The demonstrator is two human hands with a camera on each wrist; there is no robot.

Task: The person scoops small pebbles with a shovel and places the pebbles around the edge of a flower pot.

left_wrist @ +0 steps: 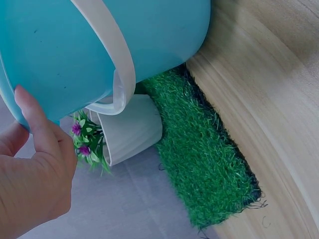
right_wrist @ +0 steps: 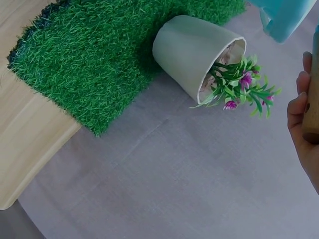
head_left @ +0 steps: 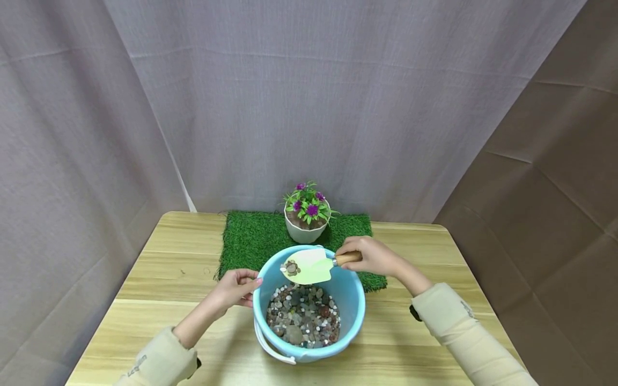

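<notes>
A light blue bucket (head_left: 356,300) stands on the table with mixed pebbles (head_left: 304,319) on its bottom. My left hand (head_left: 236,288) pinches the bucket's left rim; in the left wrist view, thumb and index finger (left_wrist: 35,114) meet at that rim. Over the bucket's opening, my right hand (head_left: 369,256) grips the wooden handle (head_left: 348,258) of a hand trowel. Its pale green blade (head_left: 314,266) points left, level with the far rim, carrying a few small stones (head_left: 291,268) near the tip. The right wrist view catches only the handle's end (right_wrist: 311,119) and some fingers.
A white pot (head_left: 305,234) with purple flowers (head_left: 312,210) stands behind the bucket on a green turf mat (head_left: 251,236). The bucket's white carry handle (head_left: 270,346) hangs down at the front left. Grey cloth (head_left: 309,107) rises behind the wooden table (head_left: 164,279).
</notes>
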